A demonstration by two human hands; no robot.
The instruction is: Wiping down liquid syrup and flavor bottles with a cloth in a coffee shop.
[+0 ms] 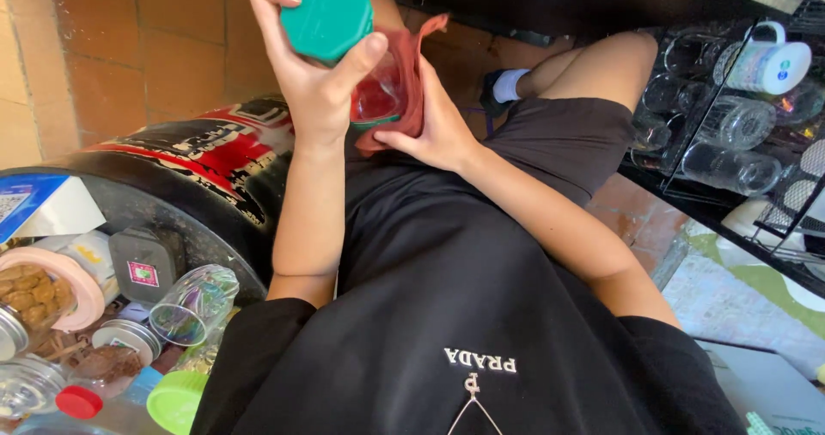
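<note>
Top centre, I hold the clear glass jar with teal plastic lid [331, 14] firmly in my left-hand fingers [314, 82] while my right-hand fingers [434, 121] press the rust-red cloth [412, 82] around it; best turn slowly.

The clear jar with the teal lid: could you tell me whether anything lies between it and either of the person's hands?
Yes, on one side. A reddish-brown cloth lies between the right hand and the clear jar, wrapped around the jar's side. Nothing lies between the left hand and the teal lid; its fingers grip the lid directly.
</note>
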